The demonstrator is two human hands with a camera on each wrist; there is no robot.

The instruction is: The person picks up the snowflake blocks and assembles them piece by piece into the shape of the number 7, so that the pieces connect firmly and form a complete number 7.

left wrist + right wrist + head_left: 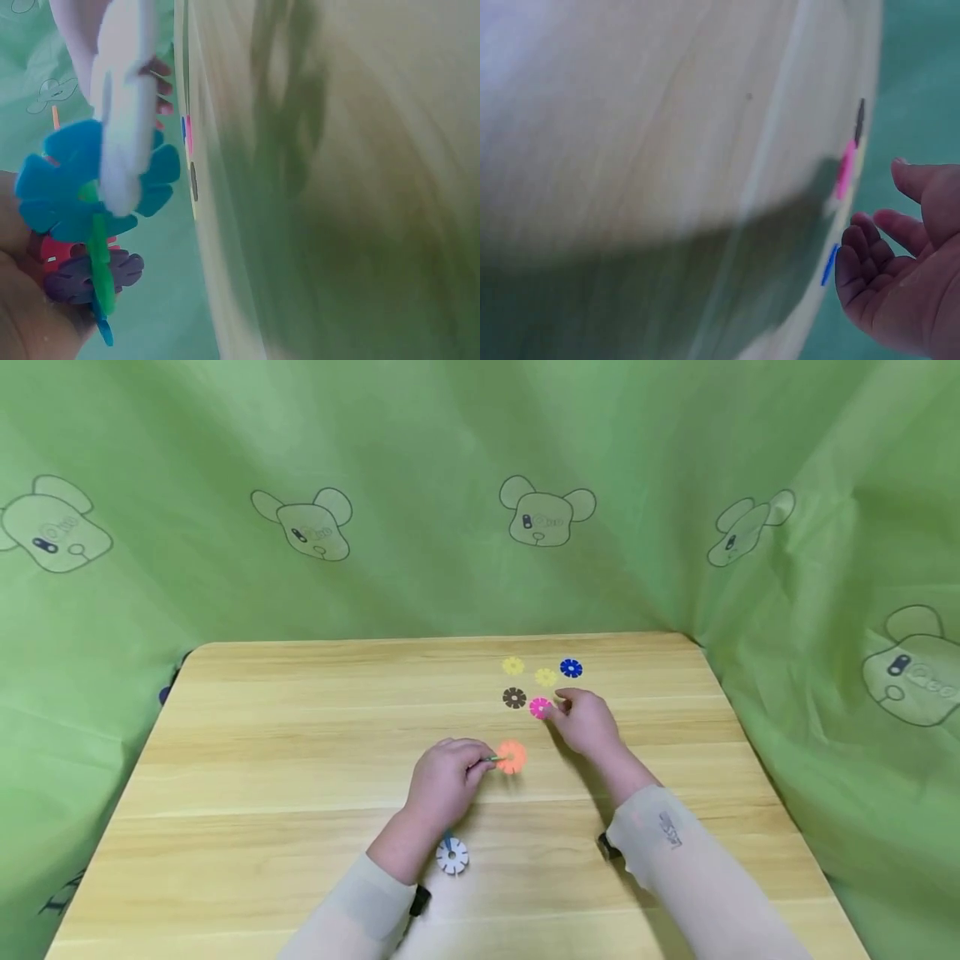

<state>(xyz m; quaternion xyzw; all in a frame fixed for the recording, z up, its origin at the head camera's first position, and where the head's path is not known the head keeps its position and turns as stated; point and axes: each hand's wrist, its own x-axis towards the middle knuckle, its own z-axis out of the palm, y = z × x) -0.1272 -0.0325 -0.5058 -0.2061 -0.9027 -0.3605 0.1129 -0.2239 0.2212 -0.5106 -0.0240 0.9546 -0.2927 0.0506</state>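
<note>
Head view: Table [262,760] Layout Referenced to the Pink Disc [534,707]

Surface: The table is pale wood-grain with rounded far corners. The pink disc lies flat on it; directions below are taken from that disc as seen in the head view. Just left sits a brown disc [509,697]. Beyond lies a near yellow disc [541,677], with a far yellow disc [508,665] to the left and a dark blue disc [564,668] to the right. Soft shadows cross the wood on the near side.

Room: Green fabric [420,585] encloses the table beyond the pink disc and to its left and right. It is creased on the right and printed with outlined bear heads [547,518].

Left grip [444,777]: Located nearer and left of the pink disc, pinching a joined assembly of slotted discs. An orange disc [517,752] projects from the fingertips. The left wrist view shows a turquoise disc [60,195], green disc [100,277], purple disc [71,281] and red disc [60,251], with a white disc [124,135] crossing the turquoise one.

Right grip [592,722]: Located directly right of the pink disc, thumb spread from loosely bent fingers. The thumb tip overlaps the disc's edge; contact cannot be confirmed.
</note>
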